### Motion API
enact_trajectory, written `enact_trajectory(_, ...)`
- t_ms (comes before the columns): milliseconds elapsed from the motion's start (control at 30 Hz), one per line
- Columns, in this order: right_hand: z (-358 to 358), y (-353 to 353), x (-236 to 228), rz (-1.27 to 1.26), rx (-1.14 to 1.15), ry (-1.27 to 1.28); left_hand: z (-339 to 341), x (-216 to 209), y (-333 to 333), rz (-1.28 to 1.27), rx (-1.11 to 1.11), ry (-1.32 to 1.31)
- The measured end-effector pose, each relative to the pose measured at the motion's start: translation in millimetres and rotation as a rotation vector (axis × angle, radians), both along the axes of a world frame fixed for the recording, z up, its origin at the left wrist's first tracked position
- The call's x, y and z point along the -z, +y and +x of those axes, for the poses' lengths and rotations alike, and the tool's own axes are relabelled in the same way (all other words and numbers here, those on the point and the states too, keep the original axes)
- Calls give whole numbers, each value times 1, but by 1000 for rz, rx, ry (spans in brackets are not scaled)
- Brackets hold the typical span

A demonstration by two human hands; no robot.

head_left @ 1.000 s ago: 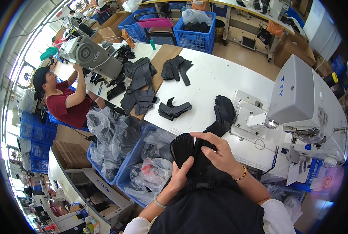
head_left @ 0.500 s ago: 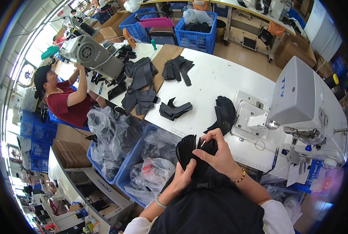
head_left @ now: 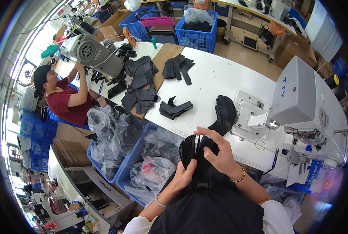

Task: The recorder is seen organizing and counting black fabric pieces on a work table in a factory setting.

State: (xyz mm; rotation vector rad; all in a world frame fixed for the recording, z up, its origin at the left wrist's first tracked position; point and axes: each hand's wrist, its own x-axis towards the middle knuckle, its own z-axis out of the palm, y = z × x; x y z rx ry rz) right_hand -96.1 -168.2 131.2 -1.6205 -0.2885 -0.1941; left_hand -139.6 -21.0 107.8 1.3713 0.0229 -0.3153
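Two hands grip one stack of black fabric pieces (head_left: 192, 150) at the table edge, by the sewing machine (head_left: 298, 101). Left hand (head_left: 183, 175) pinches from below; right hand (head_left: 217, 152) clamps its top. Risk: loose grip, layers fan and slip into blue bin (head_left: 132, 160) below.

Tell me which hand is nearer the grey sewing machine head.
Right. The right hand grips the black fabric pieces just below-left of the sewing machine head; the left hand holds them from underneath, farther left and lower.
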Motion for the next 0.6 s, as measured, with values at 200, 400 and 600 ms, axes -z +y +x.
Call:
enact_trajectory(200,1,-3,3,-91,-64,-76,0,0,1,18,17,18)
enact_trajectory(400,-3,-3,11,-12,-65,51,-1,5,0,-15,24,-18)
enact_trajectory(600,-3,-1,3,52,-103,117,-4,18,4,26,68,-21)
